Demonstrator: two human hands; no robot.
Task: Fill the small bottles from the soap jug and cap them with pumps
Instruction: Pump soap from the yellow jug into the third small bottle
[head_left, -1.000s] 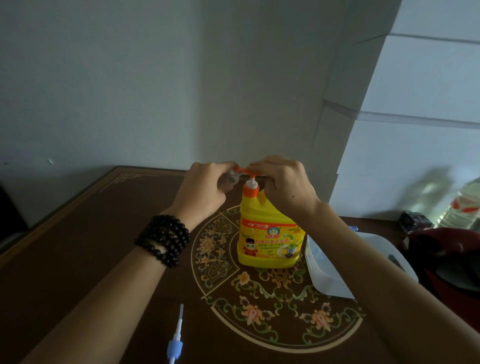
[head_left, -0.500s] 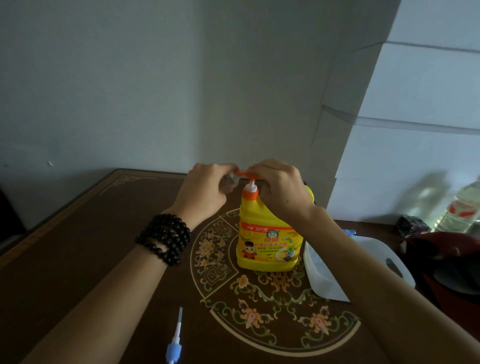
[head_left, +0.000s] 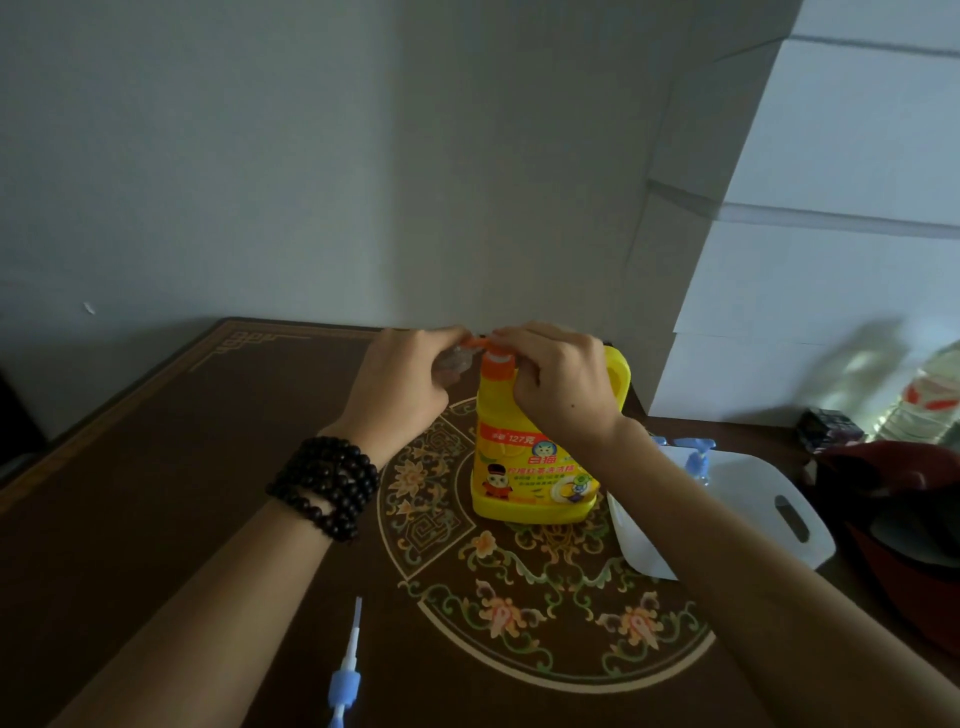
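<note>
Left hand (head_left: 400, 379) grips a small clear bottle (head_left: 453, 364) at the spout; right hand (head_left: 558, 379) presses the jug (head_left: 530, 467) pump (orange).

A home room; ornate painted wooden table (head_left: 156, 467) against plain white walls (head_left: 260, 156).

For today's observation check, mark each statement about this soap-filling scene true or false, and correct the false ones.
1. The yellow soap jug stands upright on the table. True.
2. The left hand holds a small clear bottle at the jug's pump. True.
3. The right hand rests flat on the table. False: it is on the jug's orange pump.
4. The loose blue pump is screwed onto a bottle. False: it lies alone on the table.
5. A bead bracelet is on the right wrist. False: left wrist.
</note>
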